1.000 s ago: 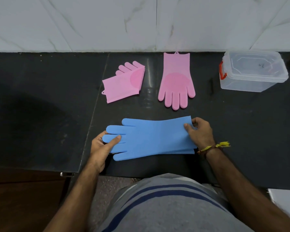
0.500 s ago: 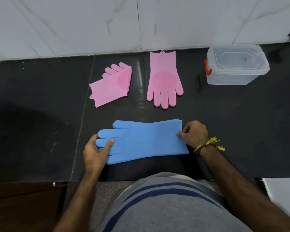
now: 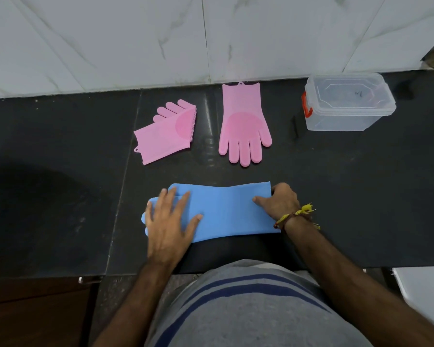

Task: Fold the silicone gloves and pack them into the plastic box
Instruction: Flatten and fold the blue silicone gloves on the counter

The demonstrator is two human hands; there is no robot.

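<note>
A blue silicone glove lies flat near the front edge of the black counter, fingers to the left, cuff to the right. My left hand rests spread flat on its finger end and hides most of the fingers. My right hand grips the cuff edge, thumb on top. Farther back lie two pink gloves: a folded one on the left and a flat one with fingers pointing at me. A clear plastic box with a lid and a red latch stands at the back right.
A white marble wall closes off the back of the counter. A seam runs down the dark counter left of the gloves. A white object sits beyond the counter's front right corner.
My left hand has moved from pinching the blue glove's fingertips to lying flat and spread over its finger end. My right hand stays on the cuff. The camera view has shifted slightly.
</note>
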